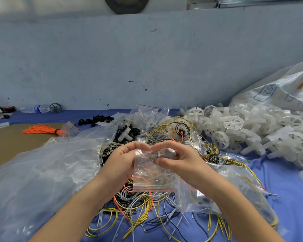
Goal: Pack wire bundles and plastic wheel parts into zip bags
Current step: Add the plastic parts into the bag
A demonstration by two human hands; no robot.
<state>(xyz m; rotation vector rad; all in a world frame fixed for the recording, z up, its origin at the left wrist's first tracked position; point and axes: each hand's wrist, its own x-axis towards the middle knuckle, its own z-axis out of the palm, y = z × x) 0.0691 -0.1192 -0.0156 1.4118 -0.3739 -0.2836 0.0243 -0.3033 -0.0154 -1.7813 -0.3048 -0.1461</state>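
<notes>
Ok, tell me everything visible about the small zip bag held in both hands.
The zip bag is small, clear, crinkled plastic with a red line along its zip edge, which faces the person at the bottom. It is held above the wire pile, the left hand and right hand gripping its far end. Orange wire shows faintly through it; other contents are unclear.
</notes>
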